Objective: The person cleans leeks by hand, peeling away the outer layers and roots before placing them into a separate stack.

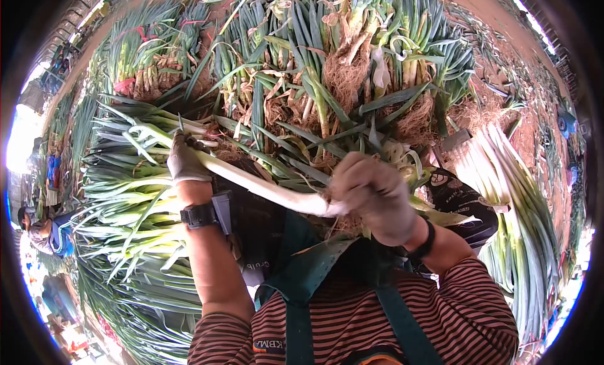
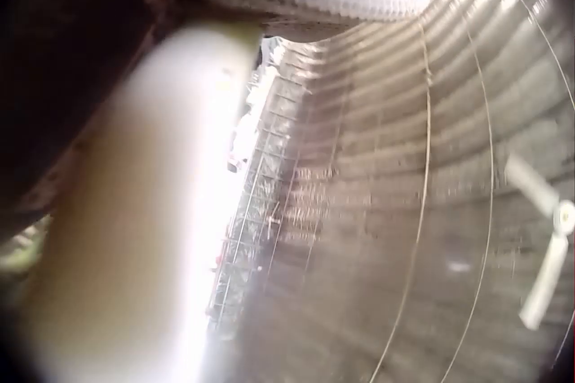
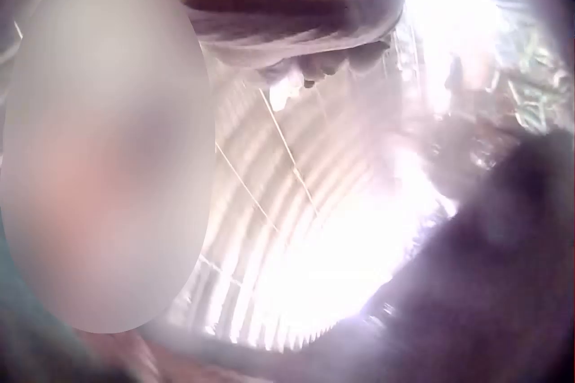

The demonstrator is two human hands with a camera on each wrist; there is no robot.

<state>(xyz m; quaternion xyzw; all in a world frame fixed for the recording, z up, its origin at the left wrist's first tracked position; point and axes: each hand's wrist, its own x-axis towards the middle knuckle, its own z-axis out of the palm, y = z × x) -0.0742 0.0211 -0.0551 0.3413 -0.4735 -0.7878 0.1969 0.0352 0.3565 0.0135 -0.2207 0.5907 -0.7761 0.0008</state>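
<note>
A long leek [image 1: 261, 184] with a thick white shaft slants across in front of the torso. My gloved left hand [image 1: 187, 160] grips it near its green leaves, and a thin pointed tip sticks up above the fingers. At its root end is my gloved right hand [image 1: 377, 198], blurred, with fingers curled on that end. Close up in the left wrist view, the pale shaft [image 2: 126, 212] fills the left side. The right wrist view catches only part of the glove [image 3: 296, 33]; the leek does not show there.
Leafy leeks [image 1: 126, 195] are heaped on the left. Upright bundles with dry roots [image 1: 349, 75] stand in front, and a cleaned bundle [image 1: 513, 214] lies at right. Dark printed plastic [image 1: 456, 204] lies beside the right forearm. Another person [image 1: 53, 233] is at the far left.
</note>
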